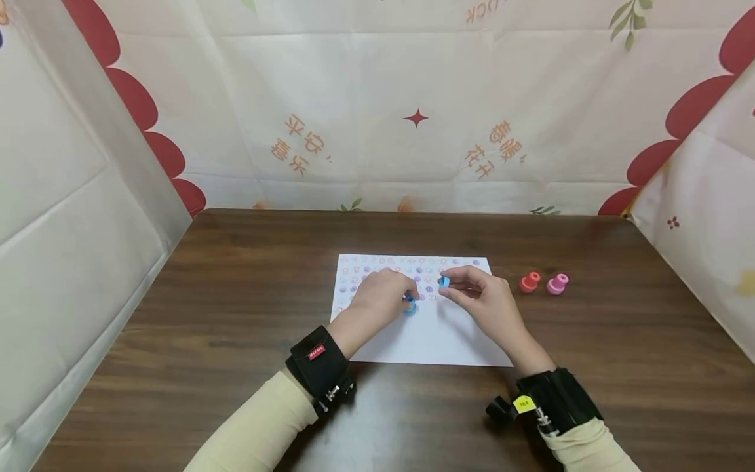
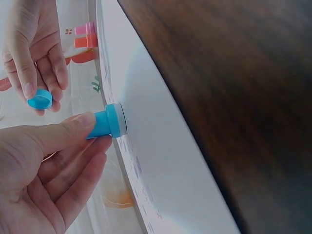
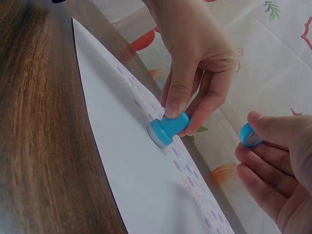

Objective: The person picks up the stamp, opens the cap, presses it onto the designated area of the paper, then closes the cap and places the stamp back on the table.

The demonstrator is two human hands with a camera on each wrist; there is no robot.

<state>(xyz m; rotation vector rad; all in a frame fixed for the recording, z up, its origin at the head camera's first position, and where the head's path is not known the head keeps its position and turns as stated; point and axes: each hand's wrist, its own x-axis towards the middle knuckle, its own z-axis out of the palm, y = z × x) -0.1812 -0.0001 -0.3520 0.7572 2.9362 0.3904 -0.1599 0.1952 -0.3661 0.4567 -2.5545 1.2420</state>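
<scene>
Between thumb and fingers, my left hand (image 1: 385,294) pinches a blue stamp (image 2: 108,122) by its handle. The stamp's wide end faces down at the white paper (image 1: 425,337), on or just above it; I cannot tell which. My right hand (image 1: 485,303) holds a small blue cap (image 3: 251,135) by its edges, raised over the paper's right part. In the left wrist view the cap's hollow inside shows. Rows of small purple and red printed marks cover the far part of the sheet, and its near part is plain white.
A red stamp (image 1: 529,282) and a pink stamp (image 1: 557,284) stand on the brown wooden table (image 1: 236,314), right of the paper. A patterned white cloth (image 1: 377,85) hangs behind the table and along both sides. Each wrist wears a black strap (image 1: 318,364) with a camera.
</scene>
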